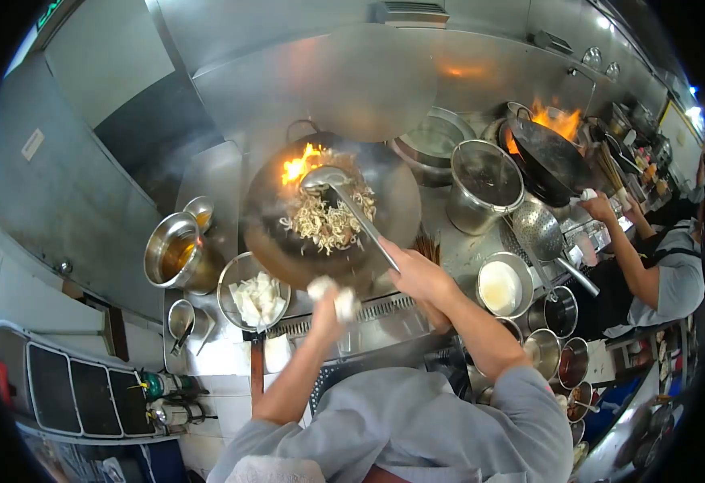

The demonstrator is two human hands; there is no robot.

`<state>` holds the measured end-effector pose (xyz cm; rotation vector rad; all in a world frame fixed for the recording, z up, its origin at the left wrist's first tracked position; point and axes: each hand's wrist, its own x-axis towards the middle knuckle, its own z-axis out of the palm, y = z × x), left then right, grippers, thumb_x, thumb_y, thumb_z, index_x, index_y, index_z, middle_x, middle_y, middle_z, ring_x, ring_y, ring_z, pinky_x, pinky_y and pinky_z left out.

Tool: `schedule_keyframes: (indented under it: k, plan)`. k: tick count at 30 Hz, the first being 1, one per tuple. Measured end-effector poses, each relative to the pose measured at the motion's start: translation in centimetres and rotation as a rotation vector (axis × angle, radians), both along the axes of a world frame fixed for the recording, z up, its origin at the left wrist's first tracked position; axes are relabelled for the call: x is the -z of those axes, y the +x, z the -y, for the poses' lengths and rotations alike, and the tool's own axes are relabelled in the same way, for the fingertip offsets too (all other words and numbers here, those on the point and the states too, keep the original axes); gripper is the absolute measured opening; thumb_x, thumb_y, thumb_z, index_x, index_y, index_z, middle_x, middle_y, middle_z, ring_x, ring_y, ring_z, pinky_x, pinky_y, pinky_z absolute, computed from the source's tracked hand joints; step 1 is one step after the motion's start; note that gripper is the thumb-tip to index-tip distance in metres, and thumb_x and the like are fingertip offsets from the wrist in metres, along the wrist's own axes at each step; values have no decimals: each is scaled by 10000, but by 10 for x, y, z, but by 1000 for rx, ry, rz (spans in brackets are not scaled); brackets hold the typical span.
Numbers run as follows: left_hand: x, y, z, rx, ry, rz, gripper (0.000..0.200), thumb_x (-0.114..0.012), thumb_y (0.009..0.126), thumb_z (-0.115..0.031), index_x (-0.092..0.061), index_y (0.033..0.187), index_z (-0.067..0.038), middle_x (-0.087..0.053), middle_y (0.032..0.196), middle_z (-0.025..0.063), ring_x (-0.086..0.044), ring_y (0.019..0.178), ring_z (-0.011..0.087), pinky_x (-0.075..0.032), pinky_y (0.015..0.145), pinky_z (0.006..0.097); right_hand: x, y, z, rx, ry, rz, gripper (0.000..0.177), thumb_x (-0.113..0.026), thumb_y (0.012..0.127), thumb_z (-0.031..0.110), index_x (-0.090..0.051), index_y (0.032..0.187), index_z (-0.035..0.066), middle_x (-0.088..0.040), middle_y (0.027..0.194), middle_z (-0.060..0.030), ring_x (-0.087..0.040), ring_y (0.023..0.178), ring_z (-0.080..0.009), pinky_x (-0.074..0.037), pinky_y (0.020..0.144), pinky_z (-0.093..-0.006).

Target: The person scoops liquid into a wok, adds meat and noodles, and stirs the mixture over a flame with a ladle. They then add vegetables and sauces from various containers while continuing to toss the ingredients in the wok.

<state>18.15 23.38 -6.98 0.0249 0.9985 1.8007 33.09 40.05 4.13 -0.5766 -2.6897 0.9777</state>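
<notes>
A large dark wok [393, 193] sits tilted over the burner with noodles [328, 221] in it and a flame [300, 165] at its far rim. My right hand [417, 274] grips the long handle of a steel ladle [327, 179], whose bowl rests over the noodles. My left hand [330, 299] holds the wok's near edge through a white cloth.
Left of the wok stand a steel pot of brown liquid [174, 253] and a bowl of white pieces [257, 298]. A tall steel pot [485, 185], a perforated skimmer [539, 232] and several small sauce bowls are on the right. Another person [658, 274] tilts a flaming wok [550, 153] at the far right.
</notes>
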Motion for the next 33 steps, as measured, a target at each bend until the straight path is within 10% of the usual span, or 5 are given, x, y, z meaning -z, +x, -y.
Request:
schedule_keyframes:
  k: [8,16,23,28,33]
  plan:
    - [-63,-72,-29,57,-124,83,248,-413,961,-332,-530,1035,-127,-598,1012,63,-594,955,272,-501,719,452,-141,74,34,1,-462,581,313,-533,847,100,-501,1158,98,-616,835,-162,-622,802,-345,-471,705,-416]
    - [10,21,24,23,-14,75,171,-418,933,-187,-492,1049,-86,-622,934,104,-641,796,263,-536,589,395,-15,0,38,-6,41,-110,100,-522,836,74,-521,932,46,-593,814,-188,-580,778,-377,-450,692,-435]
    - [-82,-69,-21,48,-108,181,153,-457,926,-248,-551,955,-131,-633,874,45,-603,787,213,-486,606,350,-139,63,54,26,-403,568,92,-520,863,116,-525,932,56,-594,742,-172,-602,733,-355,-464,639,-429]
    - [27,-34,-20,34,34,99,123,-458,936,-243,-512,976,-139,-653,925,105,-636,789,257,-522,598,392,-43,49,24,-177,-134,172,107,-501,875,148,-516,943,67,-575,695,-148,-599,689,-336,-453,603,-425]
    - [-60,-12,32,63,-21,168,213,-424,940,-248,-537,1024,-88,-643,905,115,-652,800,273,-558,612,389,-105,51,13,-170,-314,459,95,-498,892,159,-505,921,68,-550,686,-79,-564,539,-211,-433,528,-360]
